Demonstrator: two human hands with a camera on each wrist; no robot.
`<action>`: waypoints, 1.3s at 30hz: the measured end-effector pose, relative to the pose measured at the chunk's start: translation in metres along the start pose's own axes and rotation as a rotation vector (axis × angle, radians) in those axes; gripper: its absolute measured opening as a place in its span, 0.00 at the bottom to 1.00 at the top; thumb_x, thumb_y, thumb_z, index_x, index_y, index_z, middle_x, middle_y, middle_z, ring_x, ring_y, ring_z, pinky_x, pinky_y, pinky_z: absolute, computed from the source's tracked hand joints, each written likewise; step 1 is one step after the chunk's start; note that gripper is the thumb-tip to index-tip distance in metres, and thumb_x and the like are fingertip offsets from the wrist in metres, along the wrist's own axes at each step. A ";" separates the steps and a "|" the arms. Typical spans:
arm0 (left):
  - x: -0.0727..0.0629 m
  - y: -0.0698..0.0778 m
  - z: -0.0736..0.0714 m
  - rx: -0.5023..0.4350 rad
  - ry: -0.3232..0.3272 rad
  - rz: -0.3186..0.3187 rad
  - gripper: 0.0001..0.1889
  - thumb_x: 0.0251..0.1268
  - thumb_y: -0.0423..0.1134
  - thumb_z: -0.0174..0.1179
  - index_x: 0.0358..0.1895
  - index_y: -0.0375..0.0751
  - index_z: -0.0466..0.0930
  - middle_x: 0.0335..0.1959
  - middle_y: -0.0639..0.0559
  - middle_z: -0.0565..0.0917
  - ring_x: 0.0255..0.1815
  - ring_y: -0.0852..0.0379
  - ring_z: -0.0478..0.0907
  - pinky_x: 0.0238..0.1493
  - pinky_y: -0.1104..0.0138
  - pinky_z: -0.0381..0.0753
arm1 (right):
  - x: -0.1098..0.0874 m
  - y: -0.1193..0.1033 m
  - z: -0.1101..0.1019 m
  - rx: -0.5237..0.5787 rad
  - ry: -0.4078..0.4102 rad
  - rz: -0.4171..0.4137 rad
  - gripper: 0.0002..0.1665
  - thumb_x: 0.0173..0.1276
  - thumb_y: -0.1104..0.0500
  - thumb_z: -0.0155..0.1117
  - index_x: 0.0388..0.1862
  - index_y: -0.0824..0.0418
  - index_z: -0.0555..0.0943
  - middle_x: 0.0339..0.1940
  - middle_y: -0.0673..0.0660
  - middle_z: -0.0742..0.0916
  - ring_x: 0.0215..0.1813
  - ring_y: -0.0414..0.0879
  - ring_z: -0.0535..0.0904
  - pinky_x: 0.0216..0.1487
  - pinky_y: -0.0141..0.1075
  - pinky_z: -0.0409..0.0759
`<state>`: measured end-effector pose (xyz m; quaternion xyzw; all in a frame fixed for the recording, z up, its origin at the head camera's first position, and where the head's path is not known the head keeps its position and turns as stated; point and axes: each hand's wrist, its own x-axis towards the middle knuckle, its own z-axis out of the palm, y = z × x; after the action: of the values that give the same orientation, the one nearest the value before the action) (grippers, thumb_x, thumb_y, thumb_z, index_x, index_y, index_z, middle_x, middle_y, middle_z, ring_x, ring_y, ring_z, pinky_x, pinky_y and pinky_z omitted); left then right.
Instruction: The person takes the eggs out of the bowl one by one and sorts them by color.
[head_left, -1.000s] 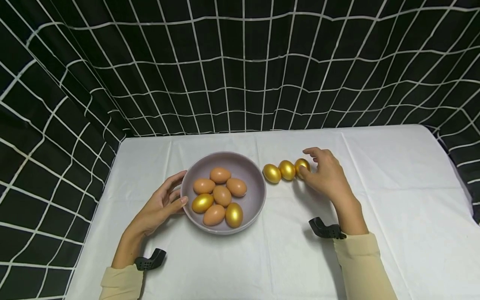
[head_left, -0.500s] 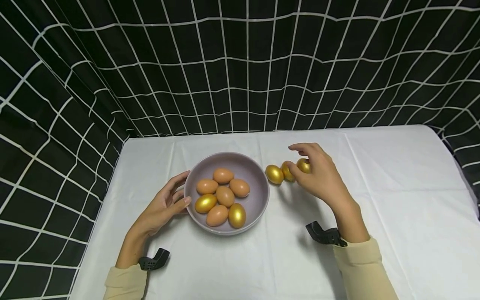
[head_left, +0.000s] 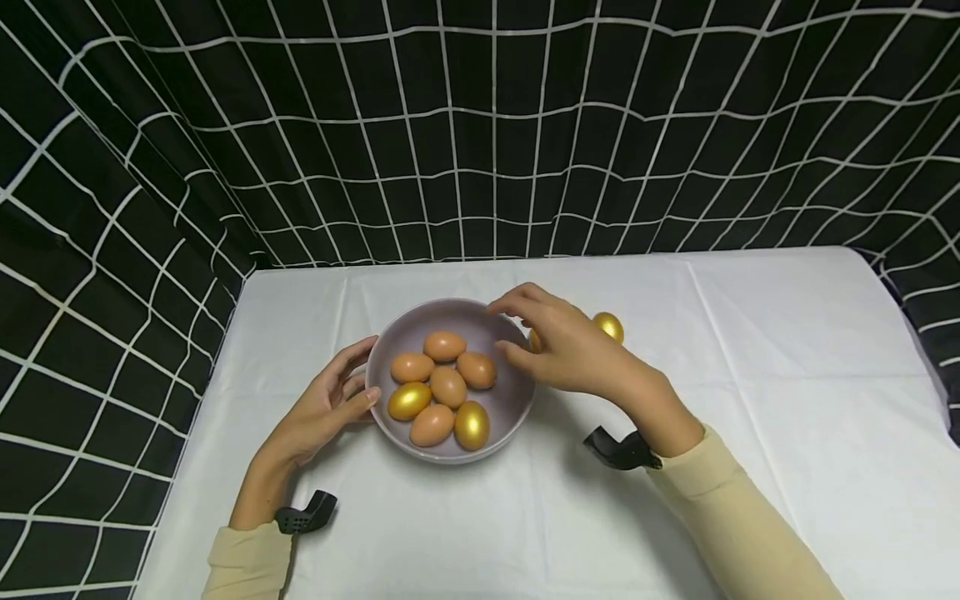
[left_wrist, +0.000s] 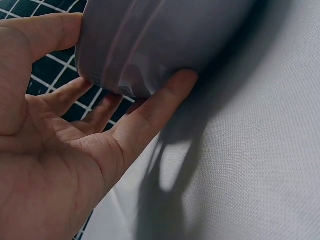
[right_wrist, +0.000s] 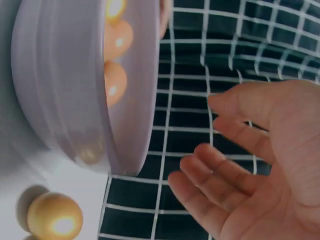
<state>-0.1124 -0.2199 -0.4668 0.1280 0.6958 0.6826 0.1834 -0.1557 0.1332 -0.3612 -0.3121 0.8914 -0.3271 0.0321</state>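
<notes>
A mauve bowl [head_left: 517, 414] stands on the white-covered table with several brown eggs [head_left: 448, 388] and two golden eggs in it, one golden egg [head_left: 409, 401] at the left, the other golden egg [head_left: 472, 426] at the front. My left hand [head_left: 318, 414] holds the bowl's left side, thumb at the rim and fingers along the outer wall. Over the bowl's right rim hovers my right hand [head_left: 570, 343], fingers parted and slightly bent; in the right wrist view nothing lies between them. Behind this hand a loose golden egg [head_left: 609, 326] shows, and a sliver of another golden egg [head_left: 535, 340].
White cloth [head_left: 780, 400] covers the table around the bowl. A black curtain [head_left: 465, 142] with white grid lines rises behind the table and on both sides. Black wrist cameras [head_left: 622, 448] jut out near both sleeves.
My right hand has moved left from the loose golden eggs to above the bowl's right rim, with no egg in it. The left hand keeps its place on the bowl.
</notes>
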 end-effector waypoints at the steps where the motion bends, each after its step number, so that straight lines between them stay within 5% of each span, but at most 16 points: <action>1: 0.000 0.000 0.000 0.000 0.002 0.000 0.39 0.78 0.32 0.60 0.86 0.50 0.52 0.85 0.42 0.58 0.72 0.56 0.75 0.56 0.59 0.90 | 0.003 -0.003 0.001 0.003 -0.021 -0.020 0.24 0.73 0.60 0.68 0.67 0.57 0.81 0.65 0.56 0.82 0.58 0.52 0.83 0.62 0.47 0.83; 5: 0.002 0.000 0.003 0.002 0.007 -0.006 0.39 0.79 0.33 0.59 0.86 0.51 0.51 0.85 0.43 0.57 0.73 0.58 0.75 0.56 0.59 0.90 | 0.012 -0.013 0.004 0.000 -0.083 -0.084 0.24 0.72 0.61 0.68 0.66 0.54 0.81 0.64 0.54 0.81 0.64 0.49 0.81 0.66 0.47 0.82; 15: 0.008 0.005 0.002 0.014 0.006 0.016 0.39 0.80 0.33 0.58 0.86 0.52 0.50 0.86 0.42 0.56 0.73 0.58 0.74 0.56 0.60 0.90 | 0.042 -0.039 0.032 -0.111 -0.278 -0.269 0.18 0.72 0.64 0.66 0.60 0.57 0.84 0.56 0.55 0.87 0.56 0.47 0.82 0.63 0.40 0.83; 27: 0.011 0.001 0.001 -0.006 -0.010 0.026 0.39 0.80 0.32 0.57 0.87 0.51 0.50 0.86 0.41 0.55 0.73 0.64 0.75 0.57 0.63 0.90 | 0.072 -0.049 0.067 -0.298 -0.562 -0.233 0.24 0.71 0.62 0.68 0.65 0.50 0.85 0.59 0.50 0.85 0.60 0.45 0.82 0.70 0.40 0.78; 34: 0.001 -0.001 -0.004 -0.003 -0.002 0.042 0.38 0.80 0.30 0.56 0.86 0.49 0.50 0.87 0.38 0.54 0.76 0.68 0.71 0.61 0.67 0.87 | 0.076 -0.052 0.080 -0.339 -0.634 -0.284 0.21 0.65 0.59 0.71 0.56 0.41 0.85 0.49 0.42 0.83 0.55 0.41 0.74 0.45 0.35 0.81; 39: -0.002 -0.005 0.001 -0.024 -0.007 0.038 0.39 0.80 0.29 0.55 0.87 0.48 0.49 0.88 0.38 0.52 0.77 0.69 0.70 0.61 0.66 0.87 | 0.073 -0.052 0.085 -0.382 -0.683 -0.301 0.22 0.66 0.60 0.71 0.57 0.41 0.85 0.52 0.42 0.82 0.56 0.39 0.74 0.49 0.32 0.81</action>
<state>-0.1094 -0.2196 -0.4721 0.1416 0.6843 0.6938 0.1744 -0.1637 0.0123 -0.3856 -0.5298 0.8187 -0.0346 0.2190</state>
